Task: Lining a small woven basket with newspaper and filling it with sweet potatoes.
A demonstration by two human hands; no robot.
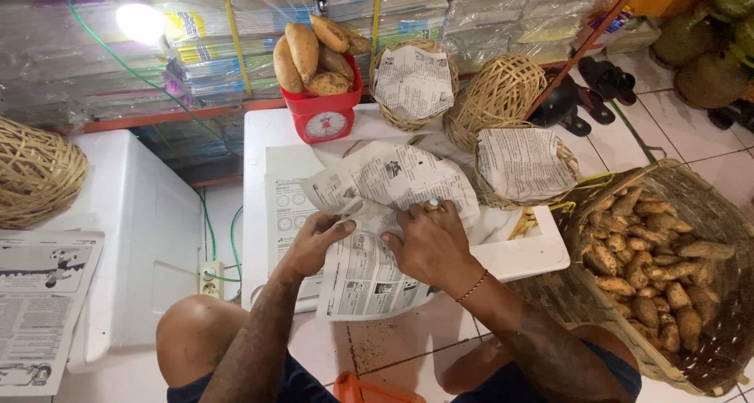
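I am holding both forearms forward and angling them inward, with my bare knees showing below. My left hand is curling, thumb pointing right, fingers bent under. My right hand is lying palm down, fingers pressing flat, close beside it.

A red scale piled with sweet potatoes stands far centre. Right of it sit three small baskets, two lined with paper. A big basket of tubers sits right. Sandals lie far right.
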